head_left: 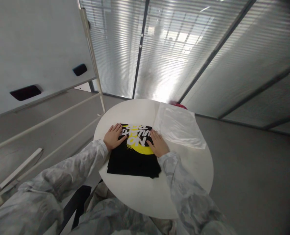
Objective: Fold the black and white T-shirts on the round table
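A folded black T-shirt [133, 164] with white lettering and a yellow print lies flat on a round white table [127, 111]. My left hand [114, 136] rests on its left edge, fingers stretched out over the cloth. On the opposite edge lies my right hand [158, 143], also flat with its fingers extended. Neither hand grips anything. Just beyond my right hand, a clear plastic bag [179, 125] is spread on the tabletop, its surface wrinkled.
To the left stands a whiteboard [37, 49] on a pale metal frame [96, 65]. Ribbed translucent wall panels [164, 65] rise behind the table. Something red [180, 105] shows past the table's far edge. A black chair part [78, 202] is below my left arm.
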Tool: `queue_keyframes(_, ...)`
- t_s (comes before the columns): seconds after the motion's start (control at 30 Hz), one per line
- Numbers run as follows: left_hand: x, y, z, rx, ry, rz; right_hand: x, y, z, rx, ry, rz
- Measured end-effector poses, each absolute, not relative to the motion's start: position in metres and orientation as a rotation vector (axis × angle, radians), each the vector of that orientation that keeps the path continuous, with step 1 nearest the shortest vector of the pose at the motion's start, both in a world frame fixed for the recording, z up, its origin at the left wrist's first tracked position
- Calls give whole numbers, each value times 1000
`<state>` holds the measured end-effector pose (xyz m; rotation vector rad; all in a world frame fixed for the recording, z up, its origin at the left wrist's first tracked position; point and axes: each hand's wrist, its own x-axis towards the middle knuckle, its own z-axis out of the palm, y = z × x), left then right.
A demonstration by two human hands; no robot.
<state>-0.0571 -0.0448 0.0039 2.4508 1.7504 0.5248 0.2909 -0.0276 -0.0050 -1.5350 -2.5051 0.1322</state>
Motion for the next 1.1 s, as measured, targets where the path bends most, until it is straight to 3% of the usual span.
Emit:
queue_keyframes(0.27, -60, -107, 26, 2664, 841, 408, 275, -112, 16, -1101, -2654, 306)
queue_keyframes(0.67, -127, -131, 17, 2664, 583, 632, 310, -134, 9, -969, -2714, 452)
queue_keyframes(1.1, -114, -148, 46, 2617, 517, 670, 309, -135, 8, -959, -2655, 461)
